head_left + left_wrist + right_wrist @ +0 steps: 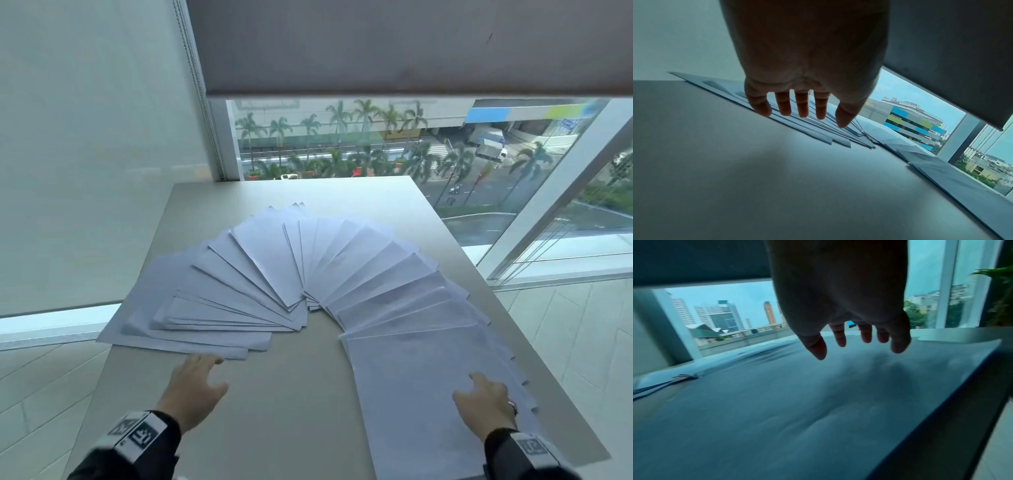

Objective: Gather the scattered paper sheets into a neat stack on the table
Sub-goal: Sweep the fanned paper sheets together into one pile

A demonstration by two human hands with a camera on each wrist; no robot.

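so, paper sheets [308, 274]: fanned in an overlapping arc across the table [284, 411], from your left round to your right.
left hand [193, 383]: yours, fingers spread and loose, gripping nothing, tips at the near edge of the left-most sheets.
right hand [484, 404]: relaxed, palm down over the near right sheets; contact unclear.
room: window [376, 140] beyond the table, roller blind [376, 44] half lowered.

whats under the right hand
The right hand is over the nearest sheet of the fan of paper; its spread fingers hang just above it. More sheets poke out beneath along the right edge. The table below is covered there.
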